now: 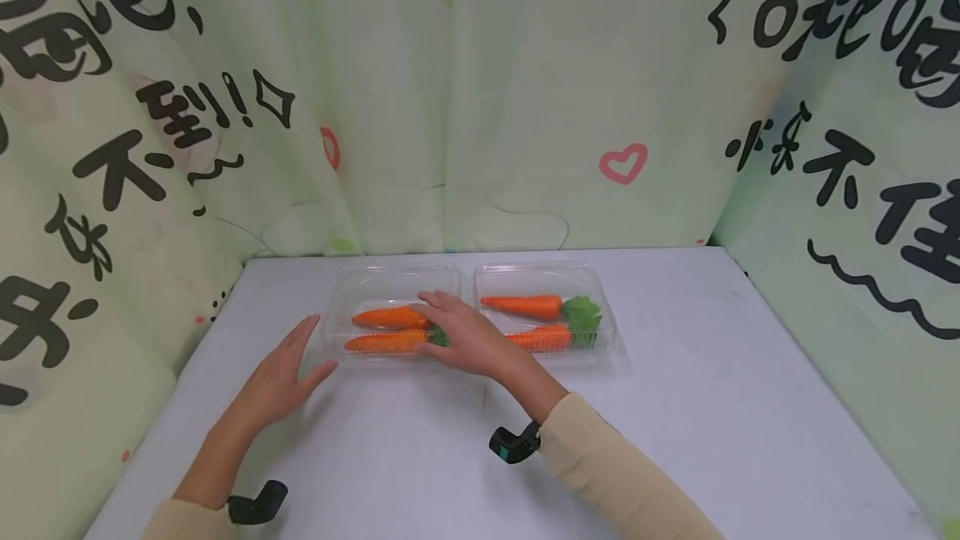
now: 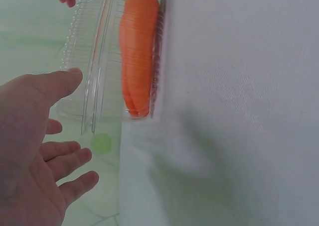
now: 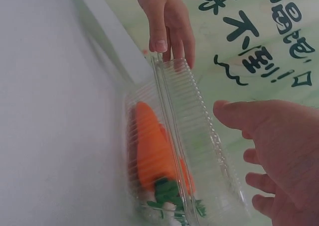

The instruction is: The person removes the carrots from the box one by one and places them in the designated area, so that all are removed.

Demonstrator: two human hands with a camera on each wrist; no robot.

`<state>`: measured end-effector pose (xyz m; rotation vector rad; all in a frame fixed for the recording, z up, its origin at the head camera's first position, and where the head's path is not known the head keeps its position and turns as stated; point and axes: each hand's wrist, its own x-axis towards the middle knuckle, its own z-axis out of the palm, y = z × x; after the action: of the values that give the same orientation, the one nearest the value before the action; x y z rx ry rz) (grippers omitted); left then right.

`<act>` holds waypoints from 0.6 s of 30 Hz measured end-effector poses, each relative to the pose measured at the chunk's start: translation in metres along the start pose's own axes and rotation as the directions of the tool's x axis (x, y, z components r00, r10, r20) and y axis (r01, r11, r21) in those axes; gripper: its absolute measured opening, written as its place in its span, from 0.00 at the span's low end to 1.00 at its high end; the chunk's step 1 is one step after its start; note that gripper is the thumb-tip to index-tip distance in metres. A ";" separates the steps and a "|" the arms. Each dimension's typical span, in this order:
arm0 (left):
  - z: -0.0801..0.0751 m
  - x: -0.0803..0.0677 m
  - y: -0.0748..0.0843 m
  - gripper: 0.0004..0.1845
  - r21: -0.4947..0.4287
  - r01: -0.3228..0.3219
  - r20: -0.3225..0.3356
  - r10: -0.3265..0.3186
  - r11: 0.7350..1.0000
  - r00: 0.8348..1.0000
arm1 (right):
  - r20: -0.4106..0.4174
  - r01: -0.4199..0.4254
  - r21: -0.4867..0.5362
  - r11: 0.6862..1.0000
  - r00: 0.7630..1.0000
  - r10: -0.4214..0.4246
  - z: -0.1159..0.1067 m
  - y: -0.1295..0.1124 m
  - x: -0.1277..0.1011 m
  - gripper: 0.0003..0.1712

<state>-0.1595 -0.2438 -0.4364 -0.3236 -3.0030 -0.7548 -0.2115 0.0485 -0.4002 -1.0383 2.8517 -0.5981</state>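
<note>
A clear plastic clamshell box (image 1: 390,282) on the left holds two orange carrots (image 1: 386,343) with green tops; in both wrist views its ridged lid lies over them. By its left end is my left hand (image 1: 273,382), fingers extended and thumb apart. My right hand (image 1: 472,336) reaches over the box's right end, fingers extended, hiding part of the carrot tops. Neither hand grips anything. Whether the fingertips touch the plastic I cannot tell. In the right wrist view, the left hand (image 3: 172,24) appears at the box's far end.
Close on the right stands a second clear box (image 1: 525,277) with two carrots (image 1: 525,307) and leafy green tops (image 1: 583,319). Both boxes lie near the back edge of the white table (image 1: 420,457). Printed pale green curtains (image 1: 525,107) hang behind and at both sides.
</note>
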 end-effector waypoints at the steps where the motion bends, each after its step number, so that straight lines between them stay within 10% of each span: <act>1: 0.000 0.000 0.000 0.42 -0.002 -0.001 -0.002 0.001 1.000 1.000 | 0.001 -0.001 0.000 1.000 1.000 0.001 0.000 0.000 0.001 0.36; 18: 0.004 0.003 -0.010 0.44 -0.138 0.066 0.054 -0.059 0.988 0.997 | 0.004 -0.015 -0.033 0.999 1.000 0.015 0.007 -0.002 0.009 0.36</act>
<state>-0.1642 -0.2499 -0.4445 -0.2568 -3.0255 -0.9801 -0.2156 0.0390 -0.4051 -1.0209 2.8729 -0.5487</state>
